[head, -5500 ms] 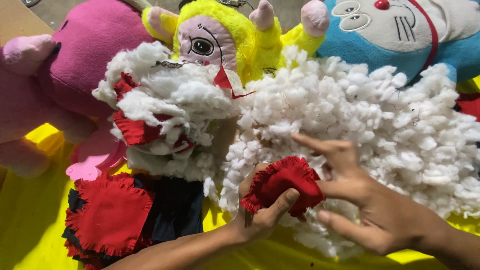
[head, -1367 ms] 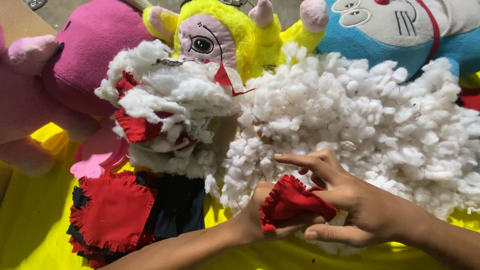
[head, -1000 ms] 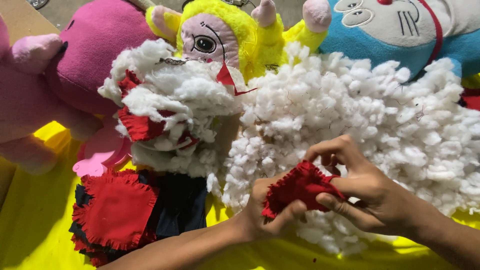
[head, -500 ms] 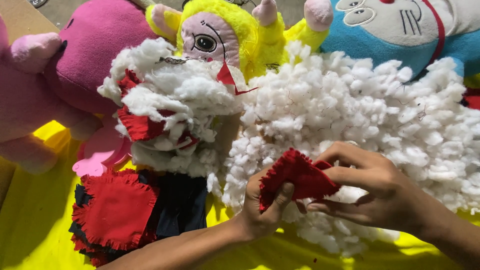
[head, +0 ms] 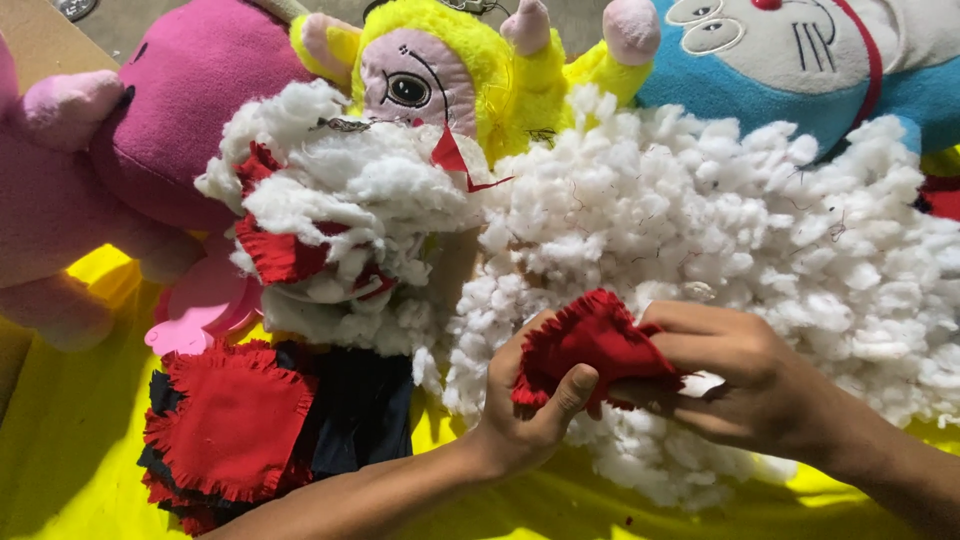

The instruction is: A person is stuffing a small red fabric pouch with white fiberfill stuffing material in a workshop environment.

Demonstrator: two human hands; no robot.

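A small red felt pouch (head: 590, 340) with a frayed edge sits between both hands, in front of a big heap of white stuffing (head: 760, 250). My left hand (head: 525, 405) grips the pouch from below, thumb pressed on its front. My right hand (head: 745, 375) closes on the pouch's right side, fingers partly tucked into the fabric. White stuffing shows just under the right fingers.
A stack of red and dark blue frayed fabric pieces (head: 250, 425) lies at lower left on a yellow sheet (head: 70, 440). A second stuffing clump with red scraps (head: 330, 215) sits beside it. Pink (head: 140, 130), yellow (head: 440, 60) and blue-and-white (head: 790, 60) plush toys line the back.
My right hand has gone from pointing fingers spread over the pouch to closing on its right side. The pouch has lifted slightly and the left thumb has shifted across its front.
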